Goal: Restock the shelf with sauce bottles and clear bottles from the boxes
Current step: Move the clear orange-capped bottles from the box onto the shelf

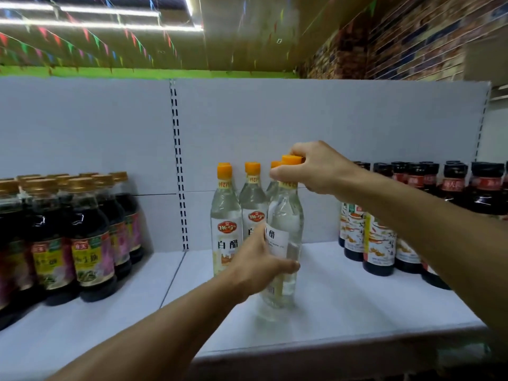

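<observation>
- On the white metal shelf (pixel 357 303), mid-bay: clear glass bottle with orange cap (pixel 286 243), upright, base on the shelf board, just in front of three matching clear orange-capped bottles (pixel 226 215) lined against the back panel.
- Left hand (pixel 258 268): wrapped round the lower body of the front bottle, fingers curled over the white label.
- Right hand (pixel 310 169): pinching the orange cap from above, thumb and fingers closed on it.
- To the left: dark sauce bottles with gold caps (pixel 82 237), packed in rows. To the right: dark sauce bottles with black caps (pixel 412 215), partly hidden by the right forearm.
- Label apparently turned sideways; likely step, twisting the bottle to face front and sliding it into line.
- Risk: pushing back too hard, knocking the rear row like skittles, glass against glass.
- Risk: twisting by the cap alone, loosening the seal instead of turning the bottle.
- Risk: right forearm sweeping the black-capped bottles on withdrawal, being close above them.
</observation>
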